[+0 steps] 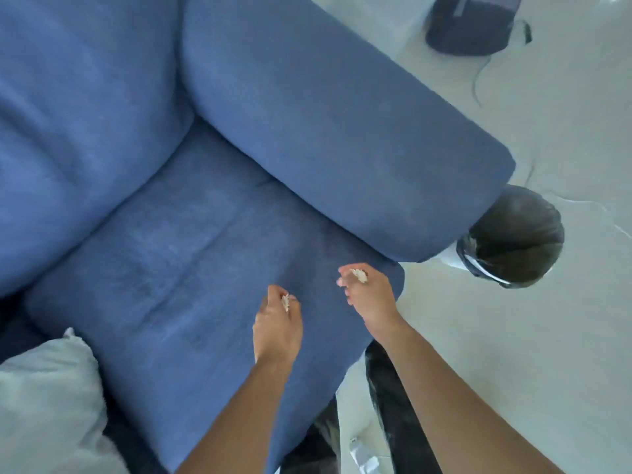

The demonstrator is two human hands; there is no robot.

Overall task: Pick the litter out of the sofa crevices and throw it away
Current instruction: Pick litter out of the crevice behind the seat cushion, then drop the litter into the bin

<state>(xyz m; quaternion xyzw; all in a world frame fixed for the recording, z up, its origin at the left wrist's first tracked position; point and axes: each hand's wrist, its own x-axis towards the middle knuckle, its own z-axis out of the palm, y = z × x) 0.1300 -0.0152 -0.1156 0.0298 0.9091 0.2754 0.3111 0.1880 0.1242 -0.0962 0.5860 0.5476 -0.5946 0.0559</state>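
A blue fabric sofa (191,254) fills most of the view, with its seat cushion below me and its armrest (342,138) on the right. My left hand (277,326) hovers over the seat's front right part, fingers pinched on a small whitish scrap of litter (285,301). My right hand (369,295) is held over the seat's right corner, closed on another whitish crumpled scrap (359,275). A round bin with a black liner (513,237) stands on the floor just past the armrest's front end, to the right of my right hand.
A light grey cushion (48,405) lies at the lower left on the sofa. The floor (547,336) on the right is pale and glossy. A dark appliance with a cable (475,22) stands at the top right. Dark legs (393,405) show near the sofa's front edge.
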